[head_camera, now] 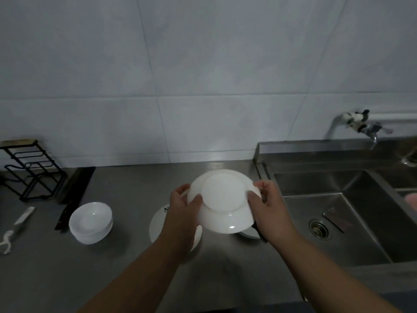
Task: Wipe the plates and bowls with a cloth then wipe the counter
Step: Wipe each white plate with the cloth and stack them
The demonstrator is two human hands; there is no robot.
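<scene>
A white plate point(222, 201) is held above the counter point(126, 263), tilted with its underside facing me. My left hand point(180, 206) grips its left rim, thumb on the underside. My right hand point(266, 204) grips the right rim the same way. Under my left forearm a second white plate point(158, 227) with a dark mark lies on the counter. Another white dish point(249, 233) shows partly below the held plate. A stack of white bowls point(90, 222) stands to the left. No cloth is clearly visible in my hands.
A steel sink point(338, 213) with a drain lies to the right, a tap point(361, 127) above it and something pink point(410, 199) at its right edge. A black wire rack point(29, 172), a dark knife point(72, 195) and a white utensil point(15, 229) are at the left.
</scene>
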